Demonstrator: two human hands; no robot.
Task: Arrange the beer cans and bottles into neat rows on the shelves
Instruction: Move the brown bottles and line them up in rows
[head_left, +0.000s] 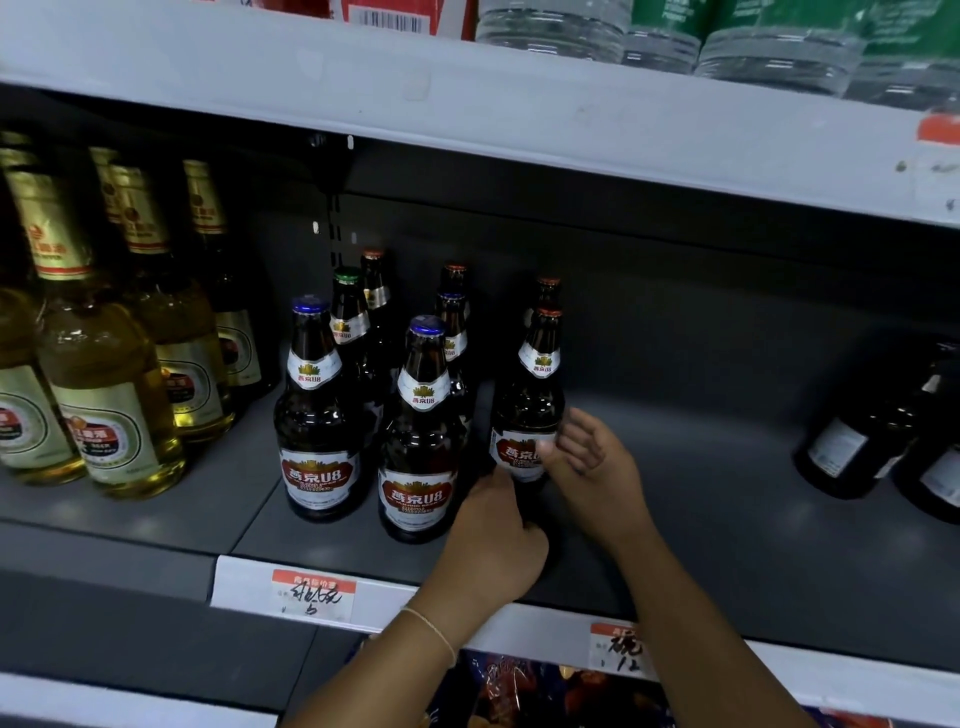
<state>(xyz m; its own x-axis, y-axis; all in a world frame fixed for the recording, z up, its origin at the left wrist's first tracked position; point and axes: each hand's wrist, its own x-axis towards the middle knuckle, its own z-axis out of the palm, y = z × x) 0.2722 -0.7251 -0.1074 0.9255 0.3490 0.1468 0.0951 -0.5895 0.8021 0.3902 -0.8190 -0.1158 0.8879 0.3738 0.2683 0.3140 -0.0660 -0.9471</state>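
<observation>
Several brown beer bottles with red-and-white labels stand in three short rows on the grey shelf (701, 519). The front bottle of the left row (317, 415) and of the middle row (421, 441) have blue caps. My left hand (493, 540) is wrapped around the base of the front bottle of the right row (530, 395), which stands upright, slightly behind the other two fronts. My right hand (592, 462) is beside that bottle on its right, fingers spread, thumb touching the label. One more bottle stands right behind it.
Tall golden beer bottles (104, 389) fill the shelf's left end. Dark bottles (872, 441) stand at the far right, with bare shelf between them and my hands. The upper shelf (519, 104) with water bottles (727, 41) hangs low overhead. Price tags (311, 592) line the front edge.
</observation>
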